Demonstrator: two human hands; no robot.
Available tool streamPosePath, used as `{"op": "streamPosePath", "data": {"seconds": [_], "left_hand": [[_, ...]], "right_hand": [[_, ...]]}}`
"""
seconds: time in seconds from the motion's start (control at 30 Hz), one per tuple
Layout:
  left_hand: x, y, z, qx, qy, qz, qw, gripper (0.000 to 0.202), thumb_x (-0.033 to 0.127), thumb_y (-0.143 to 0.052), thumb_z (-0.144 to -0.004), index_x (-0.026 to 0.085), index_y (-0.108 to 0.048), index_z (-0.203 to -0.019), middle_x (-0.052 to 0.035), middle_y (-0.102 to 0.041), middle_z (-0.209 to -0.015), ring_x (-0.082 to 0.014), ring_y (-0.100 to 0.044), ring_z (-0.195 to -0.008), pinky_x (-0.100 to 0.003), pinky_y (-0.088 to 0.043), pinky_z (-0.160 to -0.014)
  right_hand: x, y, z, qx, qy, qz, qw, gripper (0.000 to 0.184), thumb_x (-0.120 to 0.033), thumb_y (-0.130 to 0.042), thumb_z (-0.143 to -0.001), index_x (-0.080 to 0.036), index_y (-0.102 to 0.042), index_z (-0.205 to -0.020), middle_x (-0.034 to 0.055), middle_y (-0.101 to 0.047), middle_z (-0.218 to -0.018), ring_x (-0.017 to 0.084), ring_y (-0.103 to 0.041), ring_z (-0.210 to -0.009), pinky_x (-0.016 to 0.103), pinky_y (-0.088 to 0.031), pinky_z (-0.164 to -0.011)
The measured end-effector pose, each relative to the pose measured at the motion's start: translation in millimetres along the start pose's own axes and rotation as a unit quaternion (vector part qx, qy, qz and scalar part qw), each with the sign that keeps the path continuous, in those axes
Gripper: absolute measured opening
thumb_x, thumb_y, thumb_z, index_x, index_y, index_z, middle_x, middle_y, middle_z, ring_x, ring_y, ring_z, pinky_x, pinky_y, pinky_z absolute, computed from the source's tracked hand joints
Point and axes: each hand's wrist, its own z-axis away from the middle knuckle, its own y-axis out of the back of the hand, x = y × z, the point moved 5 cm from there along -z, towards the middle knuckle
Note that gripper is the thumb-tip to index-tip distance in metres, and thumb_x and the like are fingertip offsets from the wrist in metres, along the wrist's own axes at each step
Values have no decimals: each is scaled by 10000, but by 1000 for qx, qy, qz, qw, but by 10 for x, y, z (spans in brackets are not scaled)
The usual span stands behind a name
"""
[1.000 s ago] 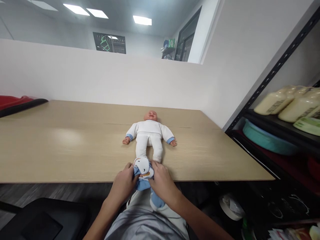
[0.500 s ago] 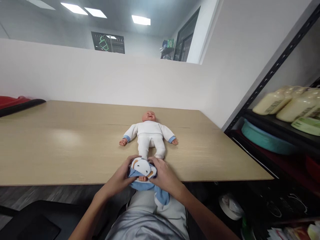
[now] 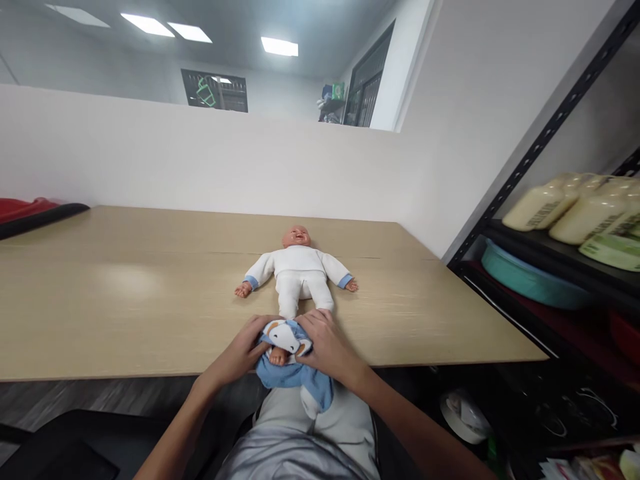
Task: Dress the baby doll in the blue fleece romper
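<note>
A baby doll [image 3: 301, 262] in a white top with blue cuffs and white leggings lies on its back on the table, head away from me. Its legs point toward me. Blue baby pants [image 3: 295, 377] with a white animal face on them are gathered around one of the doll's feet [image 3: 278, 356], whose toes poke out. My left hand [image 3: 249, 343] grips the left edge of the pants, thumb near the toes. From the other side, my right hand [image 3: 323, 343] pinches the right edge. One pant leg with a white end hangs over my lap. The doll's other foot is hidden behind my right hand.
The wooden table [image 3: 150, 320] spreads to both sides, its front edge just before my lap. At right stands a black shelf rack with cream bottles [image 3: 540, 203] and a teal basin [image 3: 535, 277]. A red item [image 3: 25, 209] lies at the far left. A black chair [image 3: 85, 440] is at lower left.
More of the doll's foot shows out of the pants, tilted a little to the left. The hanging pant leg has shifted slightly left. Both hands keep their hold.
</note>
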Motion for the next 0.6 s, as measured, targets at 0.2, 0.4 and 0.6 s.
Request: {"op": "streamPosePath", "data": {"seconds": [0.2, 0.4, 0.6], "left_hand": [[4, 20, 18, -33, 3, 76, 997, 492, 261, -641, -964, 250, -601, -1455, -97, -646, -1473, -295, -582, -1368, -446, -395, -1231], [20, 53, 58, -47, -26, 87, 995, 551, 282, -698, -958, 293, -603, -1500, -94, -624, -1520, -302, -565, -1404, -447, -389, -1237], [91, 176, -43, -45, -67, 29, 996, 415, 367, -677, -1001, 281, -702, -1406, -100, -731, -1339, -286, -632, -1269, -430, -446, -1166]], "right_hand": [[19, -72, 23, 33, 24, -34, 999, 555, -322, -822, -816, -221, -524, -1273, 91, -653, -1239, 303, -588, -1231, 506, -402, -1135], [36, -69, 4, 43, 52, -44, 997, 494, -296, -795, -826, -242, -496, -1216, 81, -656, -1195, 301, -619, -1201, 508, -448, -1133], [64, -106, -25, 66, 96, -46, 992, 421, -234, -761, -868, -234, -506, -1203, 86, -705, -1177, 290, -679, -1146, 538, -411, -1209]]}}
